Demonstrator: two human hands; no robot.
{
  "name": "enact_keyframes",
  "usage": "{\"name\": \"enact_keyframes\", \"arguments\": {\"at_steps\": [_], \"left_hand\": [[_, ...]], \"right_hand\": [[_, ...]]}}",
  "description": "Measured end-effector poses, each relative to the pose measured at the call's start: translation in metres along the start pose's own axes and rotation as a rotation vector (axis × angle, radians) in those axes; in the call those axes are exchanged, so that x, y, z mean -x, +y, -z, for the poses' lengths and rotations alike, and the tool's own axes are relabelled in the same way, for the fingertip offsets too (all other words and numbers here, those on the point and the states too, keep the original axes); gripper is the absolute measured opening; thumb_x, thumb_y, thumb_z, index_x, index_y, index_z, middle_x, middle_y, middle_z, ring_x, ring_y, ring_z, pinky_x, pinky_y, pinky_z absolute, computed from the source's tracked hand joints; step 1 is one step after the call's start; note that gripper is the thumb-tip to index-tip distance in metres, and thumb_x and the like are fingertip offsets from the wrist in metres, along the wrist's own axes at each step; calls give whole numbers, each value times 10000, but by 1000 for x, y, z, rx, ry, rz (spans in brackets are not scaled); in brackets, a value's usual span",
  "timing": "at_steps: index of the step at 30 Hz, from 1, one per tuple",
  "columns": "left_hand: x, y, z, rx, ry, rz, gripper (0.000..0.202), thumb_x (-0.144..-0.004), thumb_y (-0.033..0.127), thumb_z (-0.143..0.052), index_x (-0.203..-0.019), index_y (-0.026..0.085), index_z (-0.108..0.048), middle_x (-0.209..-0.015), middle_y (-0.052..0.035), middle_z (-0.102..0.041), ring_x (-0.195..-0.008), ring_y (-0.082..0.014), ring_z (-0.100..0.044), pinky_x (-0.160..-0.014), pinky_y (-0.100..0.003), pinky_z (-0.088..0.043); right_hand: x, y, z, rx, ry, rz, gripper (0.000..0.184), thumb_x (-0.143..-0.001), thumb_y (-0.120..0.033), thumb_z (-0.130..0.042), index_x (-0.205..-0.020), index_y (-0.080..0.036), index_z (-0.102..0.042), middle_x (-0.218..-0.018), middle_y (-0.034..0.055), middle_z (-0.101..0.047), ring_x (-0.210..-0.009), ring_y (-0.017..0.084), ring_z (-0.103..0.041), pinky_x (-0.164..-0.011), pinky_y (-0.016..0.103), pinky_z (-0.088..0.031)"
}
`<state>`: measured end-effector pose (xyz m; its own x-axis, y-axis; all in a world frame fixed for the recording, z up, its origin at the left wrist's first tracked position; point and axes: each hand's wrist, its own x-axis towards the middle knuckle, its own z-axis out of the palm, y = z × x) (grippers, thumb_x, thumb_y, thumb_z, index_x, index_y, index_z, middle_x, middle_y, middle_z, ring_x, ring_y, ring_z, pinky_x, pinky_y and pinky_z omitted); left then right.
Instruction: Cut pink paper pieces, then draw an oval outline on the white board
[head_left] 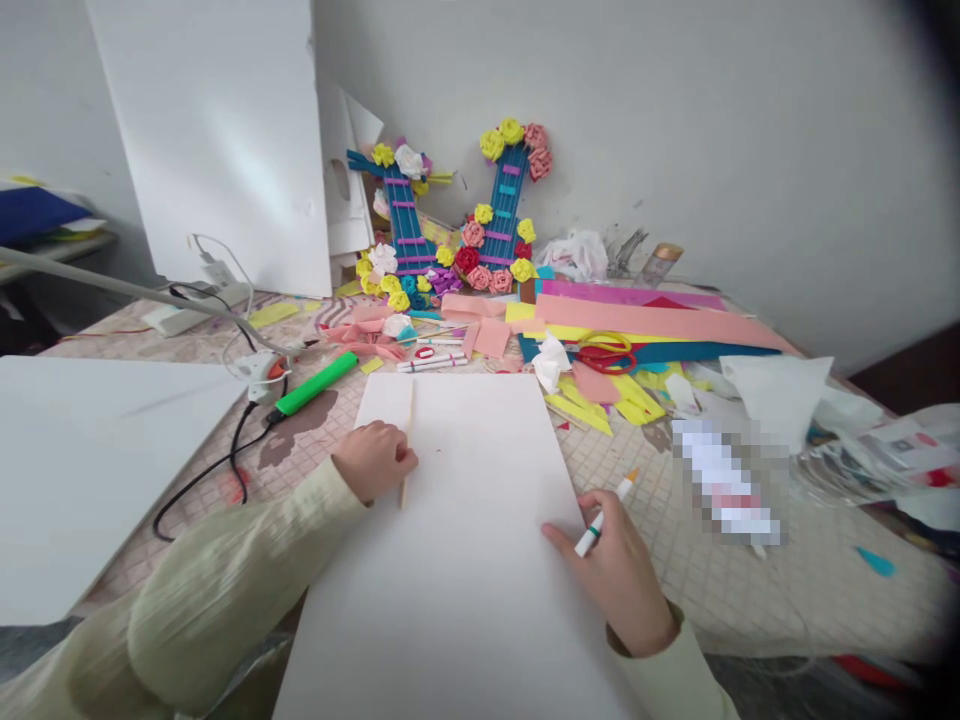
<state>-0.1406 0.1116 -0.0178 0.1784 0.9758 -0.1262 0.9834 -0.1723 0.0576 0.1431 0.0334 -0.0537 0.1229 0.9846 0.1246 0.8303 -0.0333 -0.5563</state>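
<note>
A tiled craft table (720, 590) against a white wall, with scraps of coloured paper piled in the upper middle of the frame in front of two flower-covered letters (450, 235). Dead centre lies the big white sheet (465, 540), flat on the table. The left hand (373, 460) comes in from the lower left, fingers curled and pressing a thin wooden stick (409, 410) onto the sheet's upper left part. The right hand (622, 575) rests at the sheet's right edge, thumb and forefinger pinching a marker (604, 515), tip up and away from the paper. The risk, I'd say: the stick is pinned only near its lower end, so its far end could swing. That bare marker tip could also smudge the sheet if the wrist rolls.
</note>
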Motion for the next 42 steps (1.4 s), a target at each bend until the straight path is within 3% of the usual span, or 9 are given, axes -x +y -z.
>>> {"name": "enact_keyframes", "arguments": {"at_steps": [9, 16, 42], "left_hand": [[-2, 16, -1, 25, 25, -63, 220, -722, 265, -407, -586, 185, -560, -708, -55, -626, -738, -203, -567, -612, -291, -388], [-3, 29, -1, 26, 35, -50, 245, -718, 278, -401, -571, 181, -572, -688, -71, -626, -721, -218, -572, -594, -304, -393], [-2, 28, -2, 58, 35, -42, 227, -723, 269, -407, -581, 180, -561, -698, -69, -621, -744, -216, -566, -593, -302, -394]], "right_hand": [[-3, 4, 8, 61, -8, -5, 351, -670, -421, -596, -866, -223, -384, -852, 46, -553, -755, 228, -555, -651, 324, -426], [-9, 6, 16, 147, -50, -1, 352, -660, -444, -589, -843, -225, -383, -749, 24, -546, -661, 218, -557, -568, 295, -407], [-10, 7, 16, 133, -34, 7, 347, -641, -470, -587, -817, -228, -412, -701, 11, -553, -586, 196, -551, -526, 279, -403]]}}
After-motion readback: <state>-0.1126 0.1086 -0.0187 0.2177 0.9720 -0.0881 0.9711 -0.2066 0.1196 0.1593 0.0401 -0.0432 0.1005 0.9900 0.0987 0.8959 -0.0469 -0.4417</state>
